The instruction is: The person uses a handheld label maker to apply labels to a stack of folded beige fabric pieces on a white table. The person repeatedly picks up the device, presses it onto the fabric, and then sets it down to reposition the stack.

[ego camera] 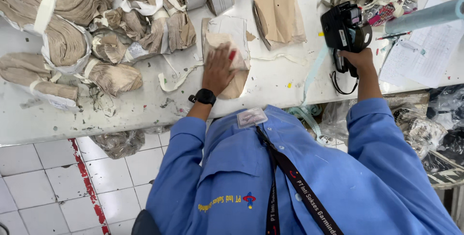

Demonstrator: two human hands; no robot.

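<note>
Left hand pressed on brown cut pieces, right hand gripping a black label gun.

The left hand point(218, 71) lies flat, fingers spread, on a small stack of brown fabric pieces point(227, 63) near the white table point(270, 83) front edge. The right hand point(358, 60) is closed round the label gun point(344, 28), held upright just above the table, well apart from the stack. Tied bundles point(72, 37) lie to the left.

A tan fabric piece point(235, 83) lies flat on the table; a black label gun point(344, 31) is held upright.
</note>
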